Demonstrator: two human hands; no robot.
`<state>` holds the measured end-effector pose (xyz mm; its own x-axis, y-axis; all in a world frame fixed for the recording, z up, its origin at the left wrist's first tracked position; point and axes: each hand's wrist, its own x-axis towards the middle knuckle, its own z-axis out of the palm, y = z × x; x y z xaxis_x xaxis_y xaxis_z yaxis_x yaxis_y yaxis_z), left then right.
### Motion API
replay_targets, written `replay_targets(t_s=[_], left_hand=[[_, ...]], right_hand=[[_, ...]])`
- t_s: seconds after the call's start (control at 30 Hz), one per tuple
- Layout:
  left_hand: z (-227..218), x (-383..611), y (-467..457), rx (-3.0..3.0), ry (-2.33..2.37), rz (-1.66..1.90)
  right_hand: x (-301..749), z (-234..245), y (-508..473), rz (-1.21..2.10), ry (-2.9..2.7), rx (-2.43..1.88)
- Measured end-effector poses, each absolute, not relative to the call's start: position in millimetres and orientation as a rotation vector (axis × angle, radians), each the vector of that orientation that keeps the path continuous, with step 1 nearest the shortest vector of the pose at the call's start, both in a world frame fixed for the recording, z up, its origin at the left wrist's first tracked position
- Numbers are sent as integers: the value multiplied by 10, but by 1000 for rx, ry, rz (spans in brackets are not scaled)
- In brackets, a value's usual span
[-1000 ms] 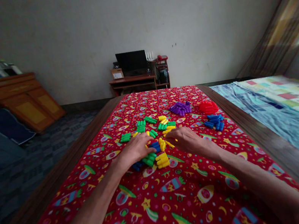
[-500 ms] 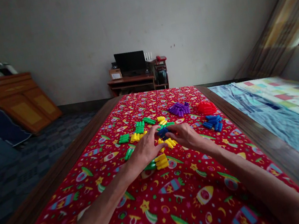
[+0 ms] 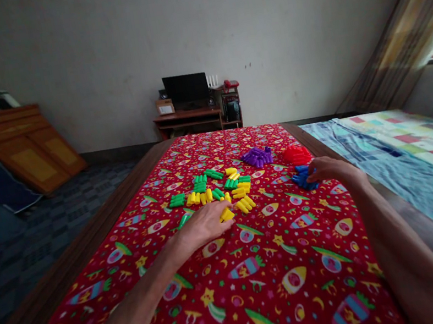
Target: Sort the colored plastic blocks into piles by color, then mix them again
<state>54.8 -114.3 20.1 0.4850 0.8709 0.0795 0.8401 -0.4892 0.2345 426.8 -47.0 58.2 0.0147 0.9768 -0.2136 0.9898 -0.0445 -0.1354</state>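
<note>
My left hand (image 3: 207, 223) lies low over the cloth, fingers curled at a yellow toy block (image 3: 226, 215) that shows past the fingertips. Whatever is under the palm is hidden. My right hand (image 3: 333, 170) is at the blue toy blocks (image 3: 303, 177) on the right, fingertips closed together on the pile's near edge. Ahead of my left hand lie green toy blocks (image 3: 200, 182) and more yellow toy blocks (image 3: 246, 204), loosely mixed. The pieces look like short ribbed plastic tubes joined side by side.
A purple pile of blocks (image 3: 257, 157) and a red pile (image 3: 297, 155) sit farther back. The patterned red cloth (image 3: 264, 287) covers the wooden-edged table. A bed (image 3: 399, 152) adjoins on the right; a desk with a monitor (image 3: 187, 90) stands by the far wall.
My right hand has moved from the middle to the blue pile on the right, and the dark blue piece has left the middle. My left hand has drawn nearer and the front yellow block has shifted.
</note>
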Motion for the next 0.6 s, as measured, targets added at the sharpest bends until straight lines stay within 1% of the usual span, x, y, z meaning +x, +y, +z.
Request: replay_targets(t_s=[0.1,0.23,0.3,0.37,0.47,0.53,0.6], left_hand=[[283,533,-1033,2464,1703,293],[315,399,-913,2368,1795,319],[300,304,-850,2364,1793,372],[288,226,-806,2363,1774,410],[320,170,-808,2393,1793,393],[386,163,-858,2462,1807,338],[479,154,-932,2514,1782,225]], right_hand=[[4173,702,-543,-305,2060,2184],[3914,886,-692,14,2052,2199],[3710,928,-777,158,2160,2175],[3461,913,-863,192,2376,2071],[3054,759,-987,26,2823,1694],[2801,570,-1061,-143,3131,1310],[2586,346,-1125,-223,3342,946]])
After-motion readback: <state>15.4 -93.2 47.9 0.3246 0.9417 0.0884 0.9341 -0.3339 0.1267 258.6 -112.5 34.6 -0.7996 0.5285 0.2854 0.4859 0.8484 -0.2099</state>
